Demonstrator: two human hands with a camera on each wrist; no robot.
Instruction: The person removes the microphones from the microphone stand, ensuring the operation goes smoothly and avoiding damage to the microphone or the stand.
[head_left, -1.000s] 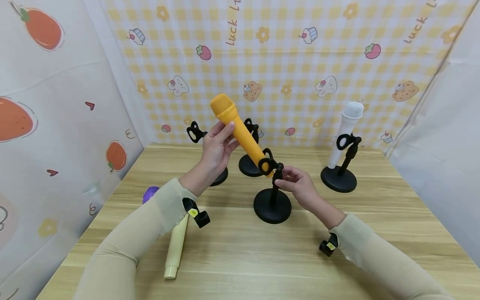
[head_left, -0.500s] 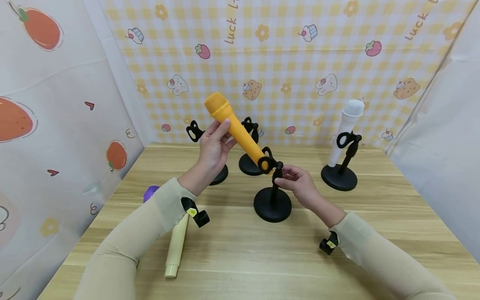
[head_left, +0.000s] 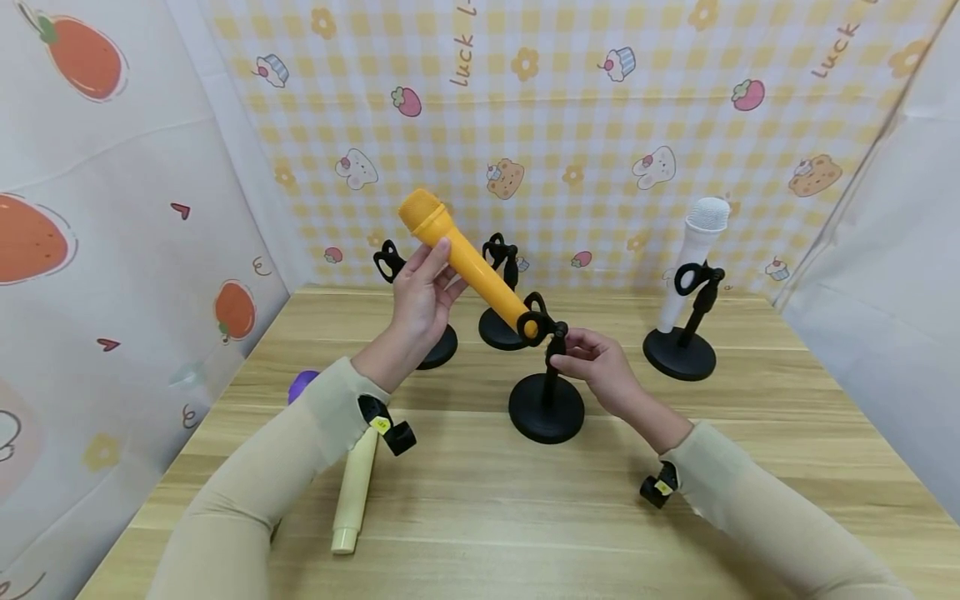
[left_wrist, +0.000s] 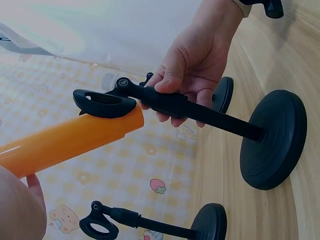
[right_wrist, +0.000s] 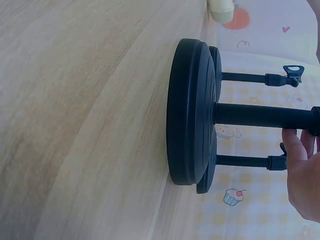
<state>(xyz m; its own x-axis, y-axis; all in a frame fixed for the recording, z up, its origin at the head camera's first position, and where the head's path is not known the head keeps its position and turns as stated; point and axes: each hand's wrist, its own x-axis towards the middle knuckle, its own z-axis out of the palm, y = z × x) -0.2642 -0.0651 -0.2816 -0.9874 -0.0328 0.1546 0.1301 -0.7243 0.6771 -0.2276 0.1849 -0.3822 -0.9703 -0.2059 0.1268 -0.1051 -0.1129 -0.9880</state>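
Observation:
My left hand (head_left: 423,304) grips an orange microphone (head_left: 480,271) by its handle, tilted with its head up and to the left. The lower end of the handle meets the ring-shaped clip (left_wrist: 105,103) of a black desk stand (head_left: 546,408); whether the ring fully encircles it is hard to tell. My right hand (head_left: 600,371) pinches that stand's stem just below the clip joint, thumb in front. The stand's round base (right_wrist: 187,112) rests on the wooden table. In the left wrist view, the microphone's head is out of frame.
A white microphone (head_left: 705,221) leans in another stand (head_left: 678,354) at right. Two more black stands, one behind (head_left: 501,327) and one at left (head_left: 442,346), hold no microphone. Under my left forearm lie a pale yellow handle (head_left: 354,492) and a purple rounded thing (head_left: 302,383), both partly hidden.
The orange microphone has slid up and left with my left hand, so its lower end, which stuck out past the clip, now sits at the clip. My right hand and the stand stay put.

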